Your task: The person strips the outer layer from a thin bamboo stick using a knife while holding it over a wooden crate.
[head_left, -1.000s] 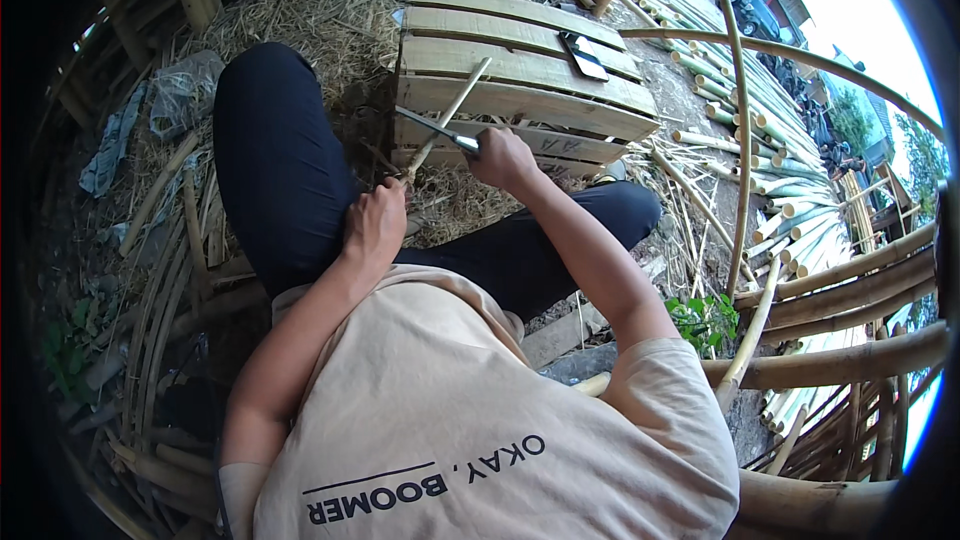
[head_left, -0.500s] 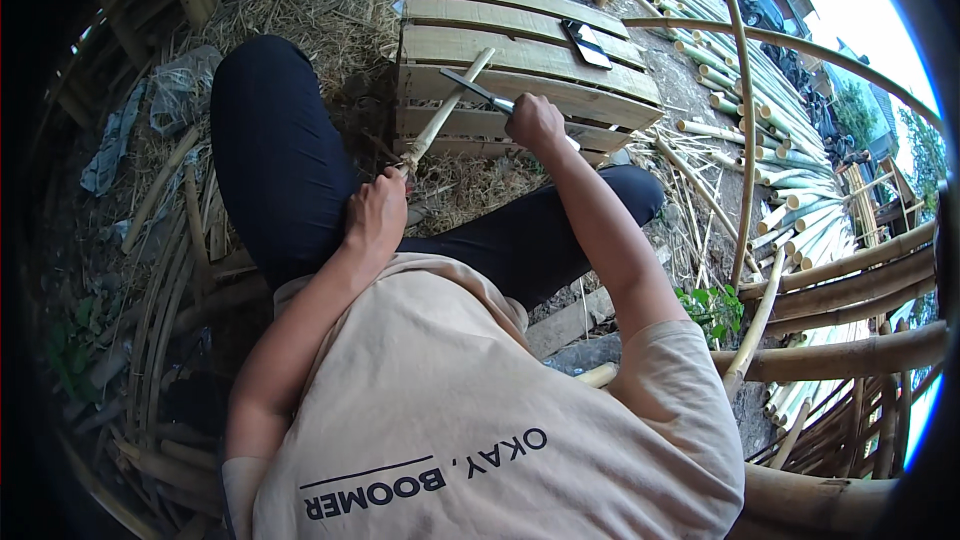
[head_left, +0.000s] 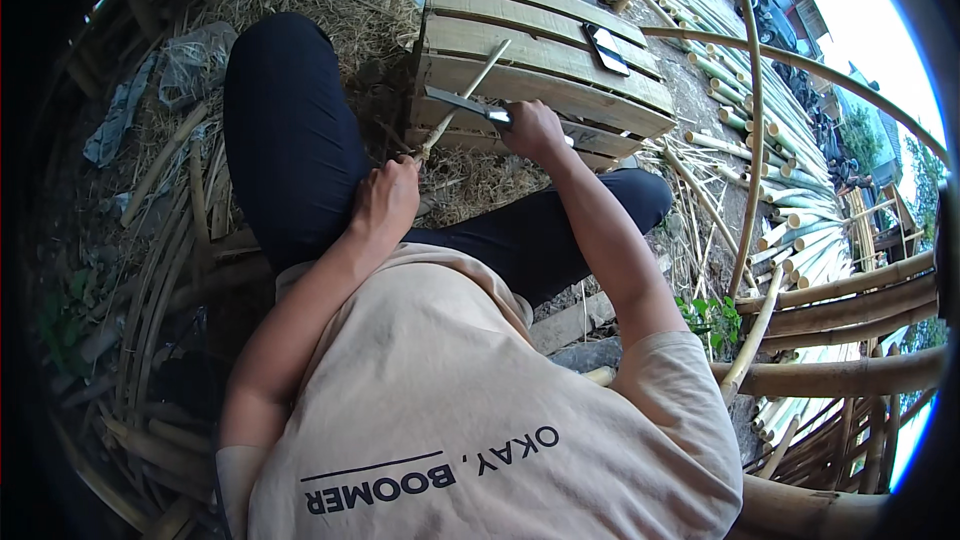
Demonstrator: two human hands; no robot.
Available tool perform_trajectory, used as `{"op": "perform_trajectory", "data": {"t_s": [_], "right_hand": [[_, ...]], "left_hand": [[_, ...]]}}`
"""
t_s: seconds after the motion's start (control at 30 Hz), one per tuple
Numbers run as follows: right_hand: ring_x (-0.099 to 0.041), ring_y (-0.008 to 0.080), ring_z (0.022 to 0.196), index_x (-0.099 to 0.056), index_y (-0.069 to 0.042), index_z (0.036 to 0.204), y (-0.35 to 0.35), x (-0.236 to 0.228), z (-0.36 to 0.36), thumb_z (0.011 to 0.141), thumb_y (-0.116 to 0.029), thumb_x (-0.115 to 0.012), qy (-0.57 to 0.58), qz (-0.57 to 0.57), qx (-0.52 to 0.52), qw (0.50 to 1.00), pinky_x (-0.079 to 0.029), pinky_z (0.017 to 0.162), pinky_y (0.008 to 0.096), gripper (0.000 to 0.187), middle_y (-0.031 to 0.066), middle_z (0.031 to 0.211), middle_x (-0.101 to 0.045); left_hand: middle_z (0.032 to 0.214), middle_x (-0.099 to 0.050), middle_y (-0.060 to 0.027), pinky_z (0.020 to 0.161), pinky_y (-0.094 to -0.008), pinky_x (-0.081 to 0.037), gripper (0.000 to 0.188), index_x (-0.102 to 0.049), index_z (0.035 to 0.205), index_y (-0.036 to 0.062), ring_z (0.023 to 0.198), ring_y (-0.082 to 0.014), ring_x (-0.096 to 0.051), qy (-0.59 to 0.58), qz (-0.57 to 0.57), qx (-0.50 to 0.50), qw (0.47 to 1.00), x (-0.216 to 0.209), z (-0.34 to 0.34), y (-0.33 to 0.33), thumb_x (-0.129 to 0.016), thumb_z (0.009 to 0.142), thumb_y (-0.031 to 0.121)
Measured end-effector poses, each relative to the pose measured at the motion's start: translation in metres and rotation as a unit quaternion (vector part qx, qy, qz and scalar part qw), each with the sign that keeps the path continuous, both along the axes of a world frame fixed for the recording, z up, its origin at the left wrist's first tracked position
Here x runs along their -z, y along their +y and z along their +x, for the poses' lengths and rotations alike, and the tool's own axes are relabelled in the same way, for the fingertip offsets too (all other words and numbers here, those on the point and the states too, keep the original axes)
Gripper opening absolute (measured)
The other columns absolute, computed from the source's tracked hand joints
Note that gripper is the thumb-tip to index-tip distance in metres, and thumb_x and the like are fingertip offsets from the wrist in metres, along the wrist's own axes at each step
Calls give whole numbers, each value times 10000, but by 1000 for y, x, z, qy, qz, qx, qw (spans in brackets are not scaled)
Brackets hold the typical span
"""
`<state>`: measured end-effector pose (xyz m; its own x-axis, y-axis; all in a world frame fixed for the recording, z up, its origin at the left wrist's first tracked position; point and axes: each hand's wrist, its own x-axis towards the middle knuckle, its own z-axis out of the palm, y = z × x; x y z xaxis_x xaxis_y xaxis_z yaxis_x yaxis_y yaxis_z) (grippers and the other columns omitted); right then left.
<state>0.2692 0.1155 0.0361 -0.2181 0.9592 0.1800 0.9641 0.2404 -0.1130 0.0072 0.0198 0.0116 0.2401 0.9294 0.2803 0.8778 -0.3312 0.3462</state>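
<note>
My left hand (head_left: pixel 385 198) is closed around the lower end of a pale bamboo strip (head_left: pixel 488 66), which slants up and to the right from it. In my right hand (head_left: pixel 533 132) is the handle of a knife (head_left: pixel 458 101), fingers wrapped round it. The knife's long grey blade points left and crosses the strip about midway along its visible length. The strip looks narrow from this angle, and its far end overlaps the wooden crate (head_left: pixel 500 13). My left fingers hide the strip's near end.
A phone (head_left: pixel 607 50) lies on the slatted crate top. Dry straw (head_left: pixel 330 0) covers ground beyond my bent left knee. Cut bamboo poles (head_left: pixel 790 175) are stacked at right, behind an upright bamboo pole (head_left: pixel 757 130). Plastic sheeting (head_left: pixel 195 60) lies at left.
The knife blade now crosses the strip closer to my left hand. The strip shows a thinner side than before. The whole view has shifted slightly.
</note>
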Motion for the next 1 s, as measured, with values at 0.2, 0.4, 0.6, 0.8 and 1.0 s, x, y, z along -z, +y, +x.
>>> {"op": "perform_trajectory", "data": {"t_s": [0.2, 0.4, 0.6, 0.8, 1.0], "right_hand": [[-695, 416, 810, -744, -55, 815, 0, 11, -9, 726, -183, -639, 38, -15, 31, 999, -570, 785, 480, 189, 241, 818, -704], [-697, 425, 838, -750, -52, 839, 4, 5, -10, 747, -161, -627, 45, 1, 78, 996, -568, 807, 480, 188, 256, 861, -705], [-703, 409, 890, -751, -59, 892, 35, 3, 38, 774, -170, -639, 62, 29, 202, 977, -564, 827, 473, 197, 240, 921, -717], [-695, 405, 898, -747, -68, 917, 28, -6, 41, 788, -245, -671, 44, 10, 141, 989, -554, 815, 489, 232, 232, 929, -716], [-688, 410, 843, -742, -87, 875, 12, 6, 7, 755, -219, -655, 32, -21, 4, 999, -556, 799, 498, 198, 217, 863, -710]], "left_hand": [[754, -677, -255, 638, -500, -574, 312, -636, 881, -9, 733, -426, -694, -8, -1, 18, 1000, 1, -2, 2, -471, 1027, 213], [755, -675, -257, 642, -504, -573, 288, -634, 886, -8, 736, -427, -692, -12, -3, 15, 1000, 2, -5, 2, -488, 1020, 200], [752, -676, -251, 641, -492, -578, 304, -631, 877, -5, 729, -422, -693, -12, -1, 10, 1000, -1, -2, 1, -479, 1027, 211], [739, -673, -251, 635, -487, -579, 329, -631, 869, -8, 720, -420, -694, -3, 8, 0, 1000, 2, -4, 1, -460, 1036, 219], [714, -663, -255, 609, -491, -572, 333, -629, 843, -6, 699, -421, -690, -22, 11, 12, 1000, 1, -3, 2, -472, 1033, 219]]}}
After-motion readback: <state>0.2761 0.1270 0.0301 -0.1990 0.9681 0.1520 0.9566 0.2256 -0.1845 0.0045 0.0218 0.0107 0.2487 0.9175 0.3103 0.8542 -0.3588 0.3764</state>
